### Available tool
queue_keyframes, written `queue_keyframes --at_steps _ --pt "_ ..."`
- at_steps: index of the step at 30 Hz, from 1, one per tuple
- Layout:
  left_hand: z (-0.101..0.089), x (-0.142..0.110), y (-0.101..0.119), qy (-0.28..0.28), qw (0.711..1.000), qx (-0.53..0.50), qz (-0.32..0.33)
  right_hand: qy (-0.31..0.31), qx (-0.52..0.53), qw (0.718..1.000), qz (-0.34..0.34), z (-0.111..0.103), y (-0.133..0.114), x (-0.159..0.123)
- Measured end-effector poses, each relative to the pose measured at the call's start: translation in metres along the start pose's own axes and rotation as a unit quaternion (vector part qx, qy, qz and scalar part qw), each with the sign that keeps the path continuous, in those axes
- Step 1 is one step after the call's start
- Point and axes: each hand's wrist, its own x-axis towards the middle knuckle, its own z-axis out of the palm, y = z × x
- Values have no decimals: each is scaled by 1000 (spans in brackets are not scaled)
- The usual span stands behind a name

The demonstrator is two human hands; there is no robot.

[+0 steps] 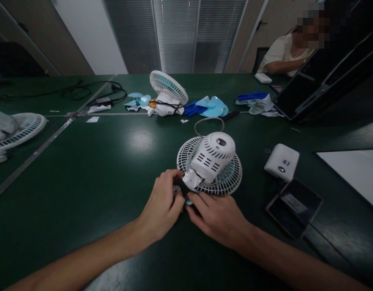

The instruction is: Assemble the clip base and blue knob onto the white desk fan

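Note:
A small white fan (210, 161) lies face down on the dark green table (92, 173), its motor housing up and its round grille flat under it. My left hand (162, 206) is curled at the fan's near edge, fingers pinched round a small dark part (176, 190) that I cannot make out. My right hand (218, 216) lies just right of it, fingers bent toward the same spot, with a small light blue piece (189, 202) at the fingertips. Both hands touch or nearly touch the fan's mount.
A second white fan (166, 95) with blue blades (212, 106) and blue gloves (253, 97) lies farther back. A fan grille (22, 127) is at the left edge. A white box (282, 161) and a phone (294, 207) lie to the right. Another person (286, 54) sits at the far right.

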Motion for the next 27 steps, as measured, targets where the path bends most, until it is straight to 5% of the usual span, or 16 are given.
queue_keyframes --at_steps 4,8,13,18,21,27 --pt "-15 4 -4 -59 971 227 37 -12 21 1000 -2 -4 -1 -1" --pt "-22 2 -3 -100 957 268 55 -11 41 999 -20 -8 -1 -2" --pt "-27 1 3 -110 992 55 -15 20 76 996 -39 -11 2 -2" --pt "-14 2 5 -54 970 -224 -80 205 171 961 -70 -18 11 -7" --pt "-5 0 0 -25 959 -265 -95 279 193 940 -31 -19 20 -9" --pt "0 0 3 15 953 -278 -122 304 256 917 42 -11 31 -2"
